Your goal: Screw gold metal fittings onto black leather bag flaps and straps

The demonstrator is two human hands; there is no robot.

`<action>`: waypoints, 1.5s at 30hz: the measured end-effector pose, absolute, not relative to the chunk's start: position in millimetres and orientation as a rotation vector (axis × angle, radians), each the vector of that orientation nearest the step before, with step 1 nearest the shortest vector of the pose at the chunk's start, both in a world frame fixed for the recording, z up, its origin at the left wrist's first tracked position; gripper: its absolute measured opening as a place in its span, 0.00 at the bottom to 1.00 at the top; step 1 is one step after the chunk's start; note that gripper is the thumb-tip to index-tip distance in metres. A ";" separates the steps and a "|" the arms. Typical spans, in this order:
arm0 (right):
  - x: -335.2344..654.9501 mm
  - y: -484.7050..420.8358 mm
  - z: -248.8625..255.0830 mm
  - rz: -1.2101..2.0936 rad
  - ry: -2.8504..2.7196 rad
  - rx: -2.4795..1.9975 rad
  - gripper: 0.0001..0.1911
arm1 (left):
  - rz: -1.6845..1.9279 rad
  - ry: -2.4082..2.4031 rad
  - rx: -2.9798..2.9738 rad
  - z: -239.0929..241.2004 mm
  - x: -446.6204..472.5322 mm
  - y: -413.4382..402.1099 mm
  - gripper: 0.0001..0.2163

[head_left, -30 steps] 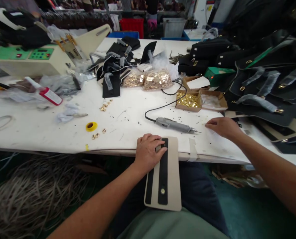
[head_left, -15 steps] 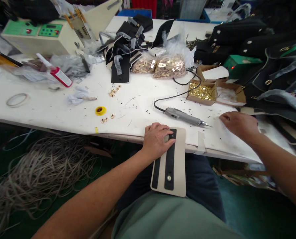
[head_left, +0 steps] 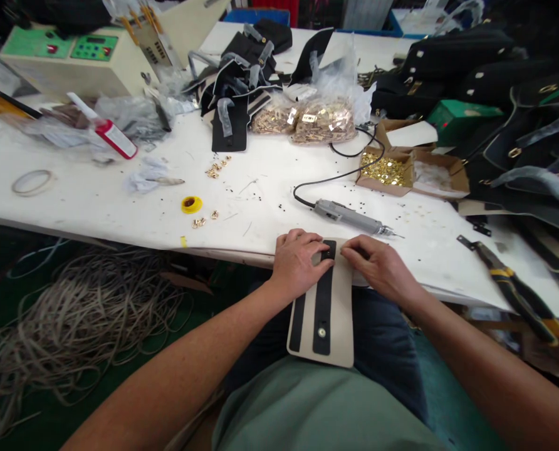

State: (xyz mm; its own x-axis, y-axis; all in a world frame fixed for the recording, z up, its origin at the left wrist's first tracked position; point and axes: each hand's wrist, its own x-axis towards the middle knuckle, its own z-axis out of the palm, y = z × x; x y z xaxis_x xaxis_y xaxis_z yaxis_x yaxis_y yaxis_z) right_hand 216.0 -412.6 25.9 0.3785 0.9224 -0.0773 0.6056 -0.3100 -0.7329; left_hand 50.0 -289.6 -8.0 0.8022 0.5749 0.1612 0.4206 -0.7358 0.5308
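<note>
A beige panel (head_left: 342,313) with two black strips lies across my lap against the table's front edge. My left hand (head_left: 297,262) grips its upper left side, with thumb and forefinger around the top of the longer black strip (head_left: 323,294). Near that strip's lower end sits a round metal stud (head_left: 321,332). My right hand (head_left: 381,264) is closed in a pinch at the panel's upper right, just beside the strip's top. Whatever its fingertips hold is too small to make out. Beyond both hands, a grey electric screwdriver (head_left: 350,217) lies on the table.
A cardboard box of gold-coloured studs (head_left: 385,170) stands behind the screwdriver. Pliers (head_left: 514,285) lie at the right edge. On the left are a yellow tape roll (head_left: 192,204), a red bottle (head_left: 116,138) and small gold fittings (head_left: 215,215). Bags of metal parts (head_left: 324,122) sit farther back.
My right hand has moved left from the tabletop by the screwdriver's tip to the panel's top, uncovering the pliers. My left hand keeps its grip on the panel.
</note>
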 end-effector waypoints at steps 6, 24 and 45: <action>211.6 -393.2 9.0 0.656 -1.543 -2.064 0.11 | 0.433 0.739 2.493 -9.0 49.0 -290.1 0.12; 210.6 -380.7 12.3 0.739 -1.302 -2.226 0.07 | 0.444 0.707 2.468 -11.0 47.0 -288.6 0.13; 208.5 -388.5 11.7 0.750 -1.293 -2.123 0.12 | 0.497 0.745 2.468 -9.8 47.6 -290.3 0.12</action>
